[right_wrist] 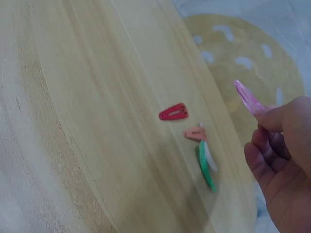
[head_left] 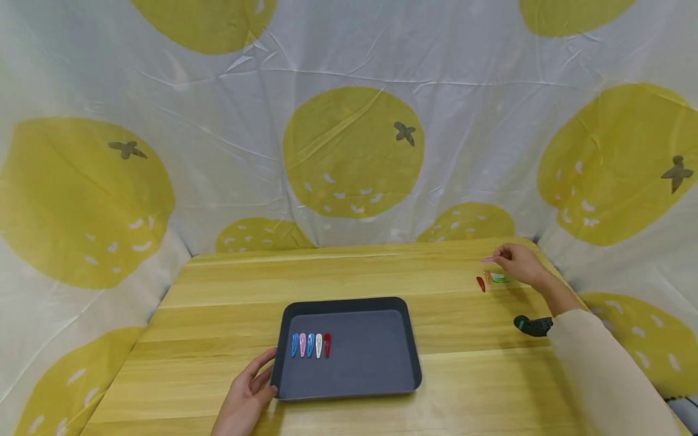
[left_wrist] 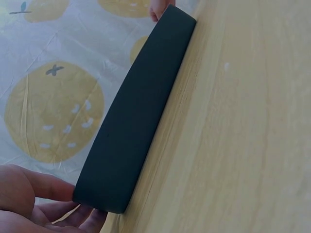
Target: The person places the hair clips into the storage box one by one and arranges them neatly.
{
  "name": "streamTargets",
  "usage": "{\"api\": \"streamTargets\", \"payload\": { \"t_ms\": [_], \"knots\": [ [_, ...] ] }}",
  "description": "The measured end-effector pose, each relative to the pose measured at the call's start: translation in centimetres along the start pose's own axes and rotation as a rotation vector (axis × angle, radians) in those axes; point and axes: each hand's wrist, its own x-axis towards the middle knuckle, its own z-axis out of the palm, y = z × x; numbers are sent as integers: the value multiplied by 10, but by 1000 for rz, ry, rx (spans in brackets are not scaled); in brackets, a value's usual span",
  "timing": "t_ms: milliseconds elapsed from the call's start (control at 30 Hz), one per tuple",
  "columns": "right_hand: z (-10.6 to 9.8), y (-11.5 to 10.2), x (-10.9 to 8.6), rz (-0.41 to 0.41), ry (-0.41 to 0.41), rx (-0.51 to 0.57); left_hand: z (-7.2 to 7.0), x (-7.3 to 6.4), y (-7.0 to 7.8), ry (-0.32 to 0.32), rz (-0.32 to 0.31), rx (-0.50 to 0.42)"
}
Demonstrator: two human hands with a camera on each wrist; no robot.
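Note:
In the head view a dark baking tray (head_left: pixel 371 369) lies on the wooden table, with a row of snap hair clips in its left half: a blue clip (head_left: pixel 295 345), a pink one, another blue, a white one and a red clip (head_left: pixel 328 345). My left hand (head_left: pixel 246 387) holds the tray's near left corner between thumb and fingers. At the far right, my right hand (head_left: pixel 518 263) pinches a pink hair clip (right_wrist: pixel 247 97) above the table. Below it lie a red clip (right_wrist: pixel 173 112), an orange clip (right_wrist: pixel 194 133), a green clip (right_wrist: pixel 204 167) and a white clip (right_wrist: pixel 210 158).
A black object with a green patch (head_left: pixel 532 326) lies on the table by the right forearm, partly hidden by the sleeve. Lemon-patterned cloth (head_left: pixel 349 36) hangs behind the table (head_left: pixel 229 315) and along both sides.

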Motion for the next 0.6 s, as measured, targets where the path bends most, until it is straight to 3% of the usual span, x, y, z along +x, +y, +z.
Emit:
{"api": "streamTargets", "payload": {
  "t_ms": [333, 600],
  "knots": [
    [7, -18, 6, -29, -66, 23, 1, 0, -1, -8, 15, -11],
    [14, -39, 15, -99, -139, 30, 1, -2, 1, -7, 24, -11]
  ]
}}
